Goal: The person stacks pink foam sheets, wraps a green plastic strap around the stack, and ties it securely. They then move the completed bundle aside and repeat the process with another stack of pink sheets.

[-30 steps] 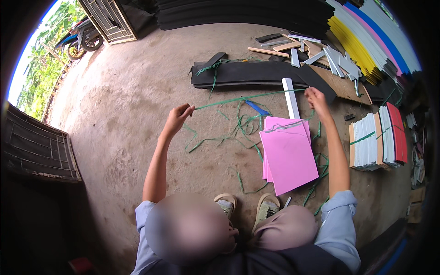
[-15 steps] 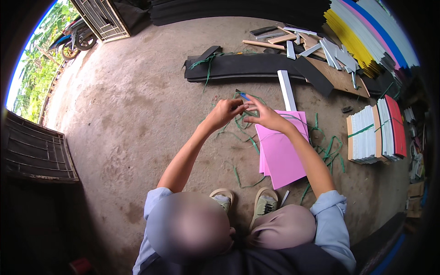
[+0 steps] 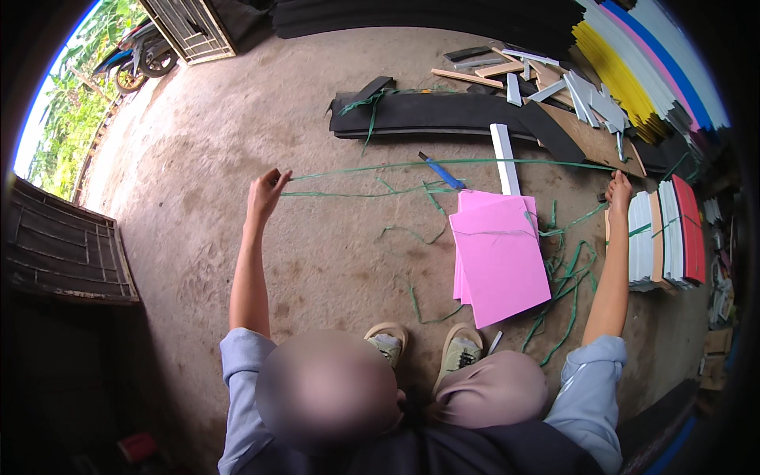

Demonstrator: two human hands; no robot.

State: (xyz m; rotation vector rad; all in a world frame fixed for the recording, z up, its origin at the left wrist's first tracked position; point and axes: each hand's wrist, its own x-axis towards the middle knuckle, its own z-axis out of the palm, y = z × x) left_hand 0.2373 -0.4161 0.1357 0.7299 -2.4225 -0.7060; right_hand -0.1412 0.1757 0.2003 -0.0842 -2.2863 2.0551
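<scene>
A length of green plastic twine (image 3: 443,163) is stretched taut across the space ahead of me. My left hand (image 3: 267,193) is closed on one end of it, far out to the left. Out on the right, beside a tied stack, my right hand (image 3: 619,190) grips the other end. A second, slacker strand trails from the left hand toward the middle. Between my arms lie several pink sheets (image 3: 500,265), stacked askew, with twine across them. A blue utility knife (image 3: 443,172) rests on the floor just beyond their left corner. A white strip (image 3: 504,158) sticks out past their far edge.
Loose green twine (image 3: 566,277) tangles right of the sheets. The tied stack of white boards (image 3: 640,237) with a red face stands at right. Black foam sheets (image 3: 427,113) and a pile of offcuts (image 3: 554,83) lie farther off. My shoes (image 3: 459,348) are close in front.
My hands, close together over the knife before, have spread wide apart to left and right. The twine between them is now drawn out straight, and the knife is uncovered.
</scene>
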